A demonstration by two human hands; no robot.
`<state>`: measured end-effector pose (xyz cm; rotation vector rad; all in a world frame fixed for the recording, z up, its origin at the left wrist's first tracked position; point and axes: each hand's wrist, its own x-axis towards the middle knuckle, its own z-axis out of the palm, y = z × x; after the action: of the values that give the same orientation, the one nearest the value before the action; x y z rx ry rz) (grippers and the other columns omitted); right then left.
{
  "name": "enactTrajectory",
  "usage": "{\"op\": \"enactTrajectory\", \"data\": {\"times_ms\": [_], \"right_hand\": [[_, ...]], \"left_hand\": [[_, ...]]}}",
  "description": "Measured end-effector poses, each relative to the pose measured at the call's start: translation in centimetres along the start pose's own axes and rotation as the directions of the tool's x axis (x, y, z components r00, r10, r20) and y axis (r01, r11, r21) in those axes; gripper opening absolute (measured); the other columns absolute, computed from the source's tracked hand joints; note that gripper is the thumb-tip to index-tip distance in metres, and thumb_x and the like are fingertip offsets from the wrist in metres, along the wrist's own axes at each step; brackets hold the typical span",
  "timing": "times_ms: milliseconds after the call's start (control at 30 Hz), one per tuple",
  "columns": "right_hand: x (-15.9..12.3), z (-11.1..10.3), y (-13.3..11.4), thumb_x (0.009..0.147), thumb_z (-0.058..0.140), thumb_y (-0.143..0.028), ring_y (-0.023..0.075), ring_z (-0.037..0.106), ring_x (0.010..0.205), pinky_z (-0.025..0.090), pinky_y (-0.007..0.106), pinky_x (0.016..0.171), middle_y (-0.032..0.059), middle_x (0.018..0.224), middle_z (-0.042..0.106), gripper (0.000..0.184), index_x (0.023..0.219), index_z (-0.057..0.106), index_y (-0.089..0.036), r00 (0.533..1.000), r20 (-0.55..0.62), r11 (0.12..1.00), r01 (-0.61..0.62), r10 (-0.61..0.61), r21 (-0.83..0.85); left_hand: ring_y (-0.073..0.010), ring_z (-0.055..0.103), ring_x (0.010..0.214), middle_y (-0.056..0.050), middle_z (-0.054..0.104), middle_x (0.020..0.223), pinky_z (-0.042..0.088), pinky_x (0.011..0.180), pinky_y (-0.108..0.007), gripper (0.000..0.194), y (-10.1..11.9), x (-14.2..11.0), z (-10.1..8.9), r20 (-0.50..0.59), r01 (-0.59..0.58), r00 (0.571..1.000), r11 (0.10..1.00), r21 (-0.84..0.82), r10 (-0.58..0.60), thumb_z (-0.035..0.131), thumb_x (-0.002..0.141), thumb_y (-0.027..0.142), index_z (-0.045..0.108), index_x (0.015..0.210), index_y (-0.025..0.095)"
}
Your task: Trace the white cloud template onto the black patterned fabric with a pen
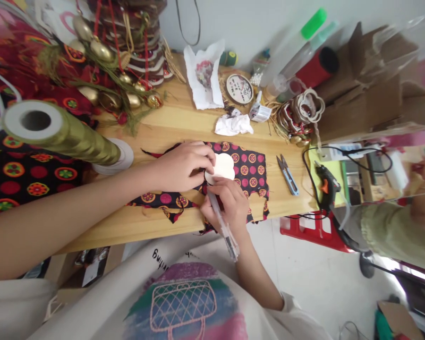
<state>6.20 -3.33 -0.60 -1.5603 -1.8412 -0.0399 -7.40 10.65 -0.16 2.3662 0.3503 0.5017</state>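
- My left grip [191,163] has its fingers bent down onto the left edge of the card [223,164]; I cannot tell whether thumb and fingers meet.
- My right grip [230,203] pinches the pen [217,210], which slants with its back end towards my body. Its writing end is by the card's near edge, and whether the tip touches anything is too small to tell.
- The card, white with a scalloped outline, lies flat on the patterned cloth [253,165], between my two grips.
- The cloth, dark with red and orange rounds, lies on the bench [120,229]; its near edge is ragged, with pieces cut away.
- The snips [288,175] lie on the bench just right of the cloth, their blades pointing away from me.
- Further right are the glue gun [327,185] and its black cable.
- The ribbon spool [83,139], olive green, stands beyond my left forearm.
- Past the cloth, towards the wall, are a crumpled white scrap [233,123] and a round tag [239,89].
- At far right is another person's green sleeve [393,233].
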Motion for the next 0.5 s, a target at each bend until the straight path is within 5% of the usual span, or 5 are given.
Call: {"op": "enactTrajectory", "data": {"times_ms": [500], "right_hand": [[-0.23,0.14,0.21,0.078,0.058,-0.011,0.0196,0.071,0.089,0.06,0.034,0.078,0.0064,0.089,0.071,0.021,0.096,0.056,-0.023,0.999,-0.017,0.999,0.038,-0.038,0.012]], "left_hand": [[-0.0229,0.059,0.099,-0.007,0.065,0.105,0.042,0.089,-0.039,0.019,-0.12,-0.18,0.17,0.013,-0.044,0.999,0.998,0.04,0.043,0.055,0.075,0.013,0.067,0.089,0.017]]}}
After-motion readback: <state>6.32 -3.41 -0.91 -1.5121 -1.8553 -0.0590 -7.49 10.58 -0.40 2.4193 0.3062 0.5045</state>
